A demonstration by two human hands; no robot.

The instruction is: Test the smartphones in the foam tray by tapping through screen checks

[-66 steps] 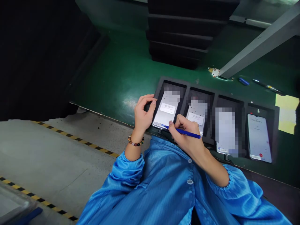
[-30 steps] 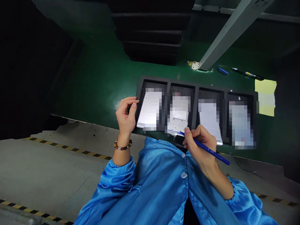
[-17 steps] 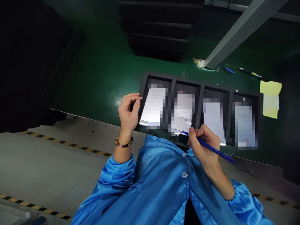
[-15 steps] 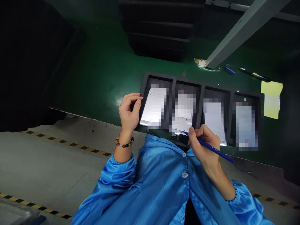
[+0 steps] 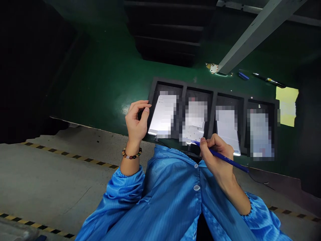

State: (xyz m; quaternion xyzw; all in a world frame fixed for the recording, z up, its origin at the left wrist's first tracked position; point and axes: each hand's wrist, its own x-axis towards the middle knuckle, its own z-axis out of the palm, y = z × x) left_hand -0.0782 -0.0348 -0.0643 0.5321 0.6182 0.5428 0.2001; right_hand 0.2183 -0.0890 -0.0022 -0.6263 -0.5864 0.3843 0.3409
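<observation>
Phones [image 5: 162,115] lie on the green bench [image 5: 112,73], one in each compartment of a black four-part tray [image 5: 185,95]. The right hand [image 5: 219,159] grips a blue pen [image 5: 229,161], its tip at the lower edge of the second phone from the left. The left hand [image 5: 136,122], half-open and empty, is beside the tray. Right of it lies yellow paper [image 5: 287,106].

No text can be read: the print on the phone screens [image 5: 163,115] is pixelated or too small, and the faint marks on the blue pen [image 5: 229,160] are illegible.
</observation>
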